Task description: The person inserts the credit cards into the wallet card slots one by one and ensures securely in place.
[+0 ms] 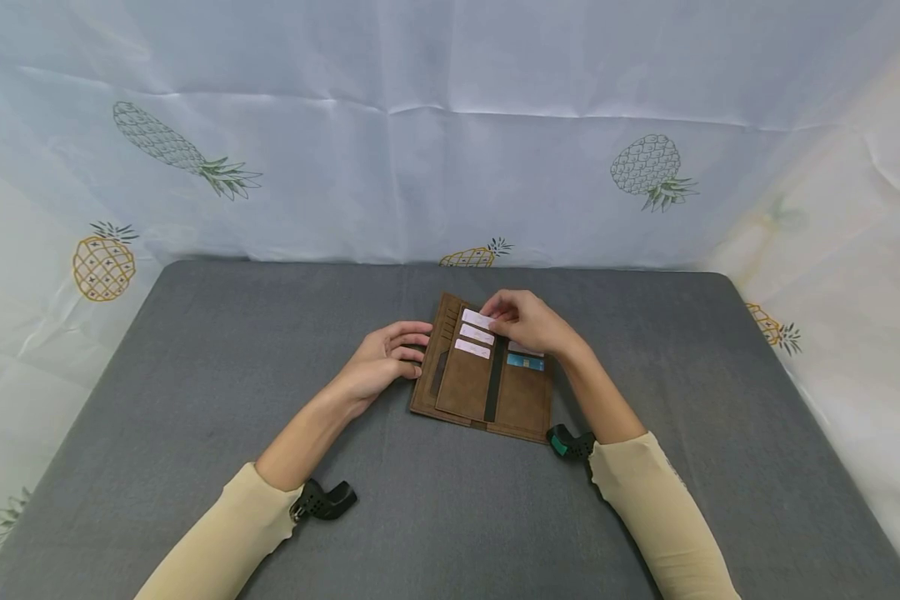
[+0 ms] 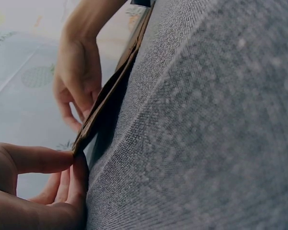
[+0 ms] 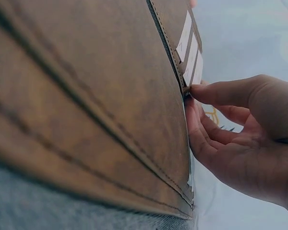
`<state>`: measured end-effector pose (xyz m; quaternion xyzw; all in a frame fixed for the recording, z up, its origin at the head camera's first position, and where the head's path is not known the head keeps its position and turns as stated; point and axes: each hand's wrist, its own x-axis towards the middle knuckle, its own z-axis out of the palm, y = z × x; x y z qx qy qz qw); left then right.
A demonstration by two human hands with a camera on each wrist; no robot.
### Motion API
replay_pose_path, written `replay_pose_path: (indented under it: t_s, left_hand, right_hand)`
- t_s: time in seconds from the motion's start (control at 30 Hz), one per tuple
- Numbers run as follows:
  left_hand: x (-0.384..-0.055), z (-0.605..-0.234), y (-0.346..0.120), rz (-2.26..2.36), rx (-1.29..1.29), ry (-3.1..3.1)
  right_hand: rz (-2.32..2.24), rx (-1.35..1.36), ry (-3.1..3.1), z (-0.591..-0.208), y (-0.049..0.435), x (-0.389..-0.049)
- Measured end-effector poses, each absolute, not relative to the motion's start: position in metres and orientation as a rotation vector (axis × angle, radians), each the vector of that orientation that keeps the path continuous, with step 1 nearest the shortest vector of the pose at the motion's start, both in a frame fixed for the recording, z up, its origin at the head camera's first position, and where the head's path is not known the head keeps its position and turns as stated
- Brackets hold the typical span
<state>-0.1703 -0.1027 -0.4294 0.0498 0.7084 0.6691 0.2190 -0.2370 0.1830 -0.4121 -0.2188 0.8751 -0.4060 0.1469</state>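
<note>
A brown wallet (image 1: pixel 465 396) lies spread on the grey table, its card slots facing up. Three whitish-pink cards (image 1: pixel 472 348) show in the left column of slots, and a blue card (image 1: pixel 526 362) is on the right side. My left hand (image 1: pixel 378 358) pinches the wallet's left edge, thumb above and fingers beneath, as the left wrist view shows. At the top of the card section, my right hand (image 1: pixel 528 321) pinches the wallet's inner leaf beside the end of the uppermost white card. Its palm and fingers cover part of the right-hand slots.
The grey table (image 1: pixel 270 333) has rounded far corners. Behind it hangs a white cloth (image 1: pixel 390 183) printed with pineapples. A black wrist camera (image 1: pixel 326 500) sits below the left wrist, and another black camera (image 1: pixel 570 442) is near the wallet's lower right corner.
</note>
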Motion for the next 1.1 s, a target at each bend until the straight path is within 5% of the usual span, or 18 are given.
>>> replay_pose_path:
  t_s: [1.1]
  left_hand:
    - [-0.168,-0.427,-0.102,1.768,0.162,2.108]
  right_hand:
    - [-1.209,-0.483,2.489,-0.382,0.218,-0.241]
